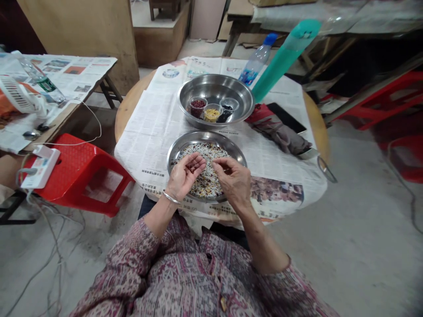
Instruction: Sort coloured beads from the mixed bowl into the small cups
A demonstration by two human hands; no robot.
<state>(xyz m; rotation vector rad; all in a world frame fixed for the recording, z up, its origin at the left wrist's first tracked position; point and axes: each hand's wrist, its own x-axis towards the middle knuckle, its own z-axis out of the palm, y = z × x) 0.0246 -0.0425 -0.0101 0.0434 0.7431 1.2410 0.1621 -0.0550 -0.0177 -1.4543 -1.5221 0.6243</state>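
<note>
My left hand (185,175) is turned palm up and cupped, with a few dark red beans (191,169) in it. My right hand (236,179) hovers over the right side of a steel plate (173,149), thumb and forefinger pinched; anything between them is too small to make out. White grains mixed with red, yellow and dark beans (211,153) cover the plate's bottom. Just behind it stands a deeper steel basin (245,97). Inside are clear cups of dark red beans (198,105), yellow kernels (212,115) and black beans (225,115).
Newspaper (145,132) covers the round table. Toward its back right stand a blue-capped bottle (255,62) and a tall green object (284,59). A folded umbrella (279,131) lies beside a black phone-like slab (287,118). At left, a red stool (77,169) bears a power strip (42,169).
</note>
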